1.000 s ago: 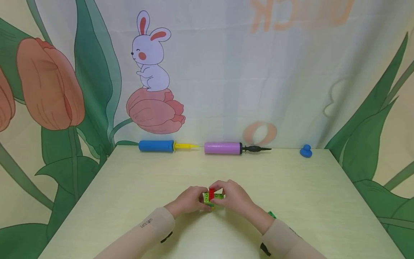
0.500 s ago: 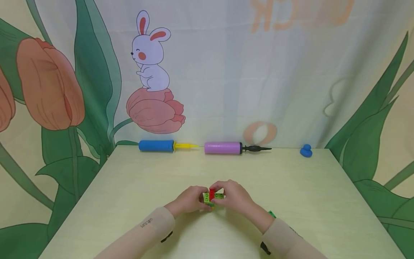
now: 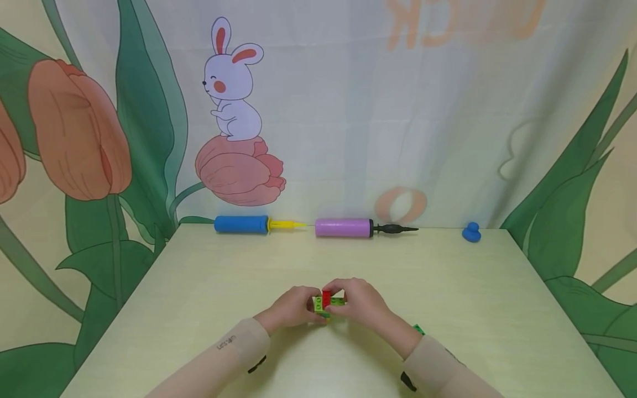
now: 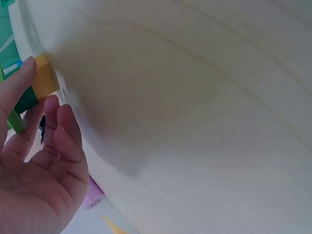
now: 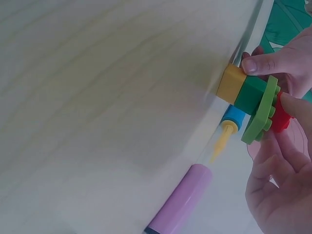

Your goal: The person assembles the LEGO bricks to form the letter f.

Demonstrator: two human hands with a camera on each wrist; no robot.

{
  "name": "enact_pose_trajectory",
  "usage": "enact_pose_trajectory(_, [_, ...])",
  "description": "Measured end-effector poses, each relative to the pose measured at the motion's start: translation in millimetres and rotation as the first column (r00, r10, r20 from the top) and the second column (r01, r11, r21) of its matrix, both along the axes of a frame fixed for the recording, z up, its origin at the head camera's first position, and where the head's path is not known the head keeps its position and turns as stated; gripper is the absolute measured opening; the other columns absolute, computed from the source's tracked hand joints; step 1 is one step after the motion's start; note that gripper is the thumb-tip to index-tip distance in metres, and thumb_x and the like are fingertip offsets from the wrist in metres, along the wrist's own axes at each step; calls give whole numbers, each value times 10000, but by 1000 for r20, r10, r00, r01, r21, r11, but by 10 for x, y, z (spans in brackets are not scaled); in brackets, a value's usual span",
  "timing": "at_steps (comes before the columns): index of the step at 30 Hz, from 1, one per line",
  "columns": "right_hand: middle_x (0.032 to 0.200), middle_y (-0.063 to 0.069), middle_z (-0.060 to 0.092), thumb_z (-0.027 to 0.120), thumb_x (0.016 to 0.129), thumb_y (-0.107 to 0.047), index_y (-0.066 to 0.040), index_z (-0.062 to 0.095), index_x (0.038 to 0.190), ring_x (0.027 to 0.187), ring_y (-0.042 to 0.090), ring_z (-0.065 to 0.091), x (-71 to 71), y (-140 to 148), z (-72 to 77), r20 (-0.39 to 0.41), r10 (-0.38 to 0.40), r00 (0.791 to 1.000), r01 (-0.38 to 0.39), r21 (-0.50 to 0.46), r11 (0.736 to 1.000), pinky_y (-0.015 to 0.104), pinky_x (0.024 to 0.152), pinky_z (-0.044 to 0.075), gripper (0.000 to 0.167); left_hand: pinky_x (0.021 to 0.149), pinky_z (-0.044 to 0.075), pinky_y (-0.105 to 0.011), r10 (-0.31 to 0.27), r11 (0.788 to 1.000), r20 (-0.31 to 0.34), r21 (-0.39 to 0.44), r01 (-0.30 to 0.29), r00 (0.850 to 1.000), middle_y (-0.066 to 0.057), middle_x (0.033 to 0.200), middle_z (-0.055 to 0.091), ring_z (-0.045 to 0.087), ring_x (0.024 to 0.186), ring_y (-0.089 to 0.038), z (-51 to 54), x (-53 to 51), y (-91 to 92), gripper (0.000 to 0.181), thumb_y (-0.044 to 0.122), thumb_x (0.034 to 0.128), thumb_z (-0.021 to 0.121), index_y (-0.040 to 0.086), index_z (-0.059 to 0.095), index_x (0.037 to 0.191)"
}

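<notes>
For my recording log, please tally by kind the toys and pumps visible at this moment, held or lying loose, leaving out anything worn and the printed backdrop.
Bricks: 4 (yellow brick, dark green brick, light green brick, red brick)
Partly hidden green piece: 1
Pumps: 2 (blue pump, purple pump)
Small blue object: 1
Total: 8

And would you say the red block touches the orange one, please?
No, the dark green block and the light green plate sit between them.
</notes>
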State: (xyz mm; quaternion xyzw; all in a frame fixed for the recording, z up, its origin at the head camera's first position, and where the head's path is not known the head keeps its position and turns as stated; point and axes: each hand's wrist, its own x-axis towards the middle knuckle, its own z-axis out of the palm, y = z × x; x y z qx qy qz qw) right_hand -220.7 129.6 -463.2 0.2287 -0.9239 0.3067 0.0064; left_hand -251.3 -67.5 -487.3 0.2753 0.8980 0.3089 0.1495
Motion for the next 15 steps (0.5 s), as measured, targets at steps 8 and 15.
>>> enact_pose_trajectory(8, [962,-84,694,802,790,-221,-203,705,1084,558,66,465,-12,-28,-22,6,13,1000,-12,-14,1000,244,520,397,310,540,389,-236,-19,1000,-16,11,19,1000,43,653,542,460,568,-86,6,10,-7,323,253,771,828,162,662,1033])
enact_pose_trajectory(15, [972,-87,698,804,794,-225,-209,702,1106,543,68,456,5,-11,-27,29,4,1000,-3,-34,999,231,496,379,328,539,396,-239,-22,1000,-16,18,22,1000,36,660,547,463,573,-91,23,20,-3,328,239,775,825,146,666,1047])
